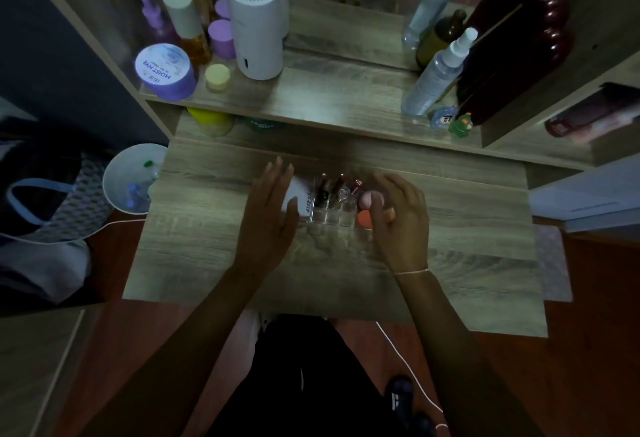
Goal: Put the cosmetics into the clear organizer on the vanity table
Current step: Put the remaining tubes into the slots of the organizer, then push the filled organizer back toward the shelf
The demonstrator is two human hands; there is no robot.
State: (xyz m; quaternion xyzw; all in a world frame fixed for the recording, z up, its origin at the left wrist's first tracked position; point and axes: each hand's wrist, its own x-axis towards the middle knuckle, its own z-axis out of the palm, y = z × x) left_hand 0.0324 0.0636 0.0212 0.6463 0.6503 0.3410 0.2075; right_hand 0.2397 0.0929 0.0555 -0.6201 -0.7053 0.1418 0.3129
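A clear organizer [334, 218] stands in the middle of the vanity table [467, 229]. Several lipsticks [337, 185] stand upright in its back slots. A white tube [304, 199] printed "4U2" lies at its left side, and a pink sponge [369, 199] and an orange one [363, 219] sit at its right end. My left hand [270, 218] rests against the organizer's left side, fingers spread, partly covering the tube. My right hand [398, 218] curls around the right end, touching the pink sponge; whether it grips it is unclear.
The upper shelf [329, 104] carries a white cylinder device [254, 28], purple jars [166, 71], bottles and two spray bottles [436, 76]. A dark red framed mirror [519, 38] leans at the right. A white bin [133, 177] stands left of the table. My legs are below the front edge.
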